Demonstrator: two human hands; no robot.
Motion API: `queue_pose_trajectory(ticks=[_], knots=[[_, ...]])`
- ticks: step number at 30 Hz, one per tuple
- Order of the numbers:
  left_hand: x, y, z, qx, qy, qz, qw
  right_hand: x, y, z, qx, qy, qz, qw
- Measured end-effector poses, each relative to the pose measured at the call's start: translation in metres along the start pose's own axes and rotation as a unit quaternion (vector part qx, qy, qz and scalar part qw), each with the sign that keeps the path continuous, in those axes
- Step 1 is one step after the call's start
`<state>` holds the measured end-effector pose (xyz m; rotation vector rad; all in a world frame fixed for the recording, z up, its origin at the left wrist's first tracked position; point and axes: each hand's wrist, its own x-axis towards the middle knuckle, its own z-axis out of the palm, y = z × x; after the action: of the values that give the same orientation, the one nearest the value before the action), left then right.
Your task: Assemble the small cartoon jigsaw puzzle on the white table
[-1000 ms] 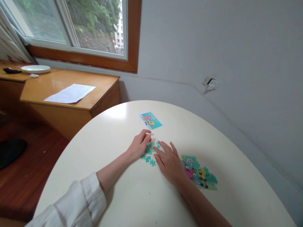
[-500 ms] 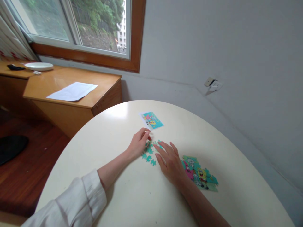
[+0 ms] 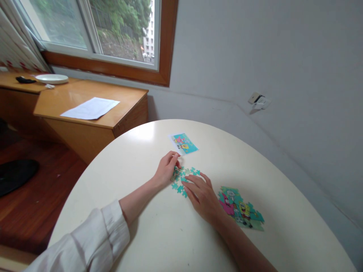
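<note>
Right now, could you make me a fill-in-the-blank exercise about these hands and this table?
The partly built puzzle lies closer to the ____ hand.
A pale sleeve shows on the ____ arm.
A picture card lies flat on the round ____.
The left hand is beside loose puzzle ____.

Missing words: right; left; table; pieces.

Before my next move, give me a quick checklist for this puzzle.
1. Picture card in sight: ok, beyond the left hand.
2. Loose pieces within reach: ok, by the left hand and right hand.
3. Joined section straight-edged all round: not ok, its right side is jagged.
4. Right forearm clear of joined section: cannot tell, they overlap in this view.
5. Left fingers empty: cannot tell, fingertips partly hidden.
</note>
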<state>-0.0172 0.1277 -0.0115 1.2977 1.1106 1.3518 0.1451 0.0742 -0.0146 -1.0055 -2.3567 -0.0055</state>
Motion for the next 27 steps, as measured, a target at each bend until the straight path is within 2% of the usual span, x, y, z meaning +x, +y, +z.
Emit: queue_pose_trajectory(ticks=[6, 17, 27], knots=[[0.0, 0.001, 0.0013, -0.023, -0.002, -0.015, 1.0, 0.0016, -0.0016, -0.0028, 0.012, 0.009, -0.008, 1.0], [-0.0004, 0.0037, 0.0002, 0.016, 0.005, -0.008, 1.0, 0.0029, 0.0007, -0.0004, 0.033, 0.068, -0.041, 0.996], [-0.0003, 0.0035, 0.0006, 0.026, -0.002, -0.011, 1.0, 0.0034, -0.0025, -0.0037, 0.059, 0.059, -0.027, 0.996]])
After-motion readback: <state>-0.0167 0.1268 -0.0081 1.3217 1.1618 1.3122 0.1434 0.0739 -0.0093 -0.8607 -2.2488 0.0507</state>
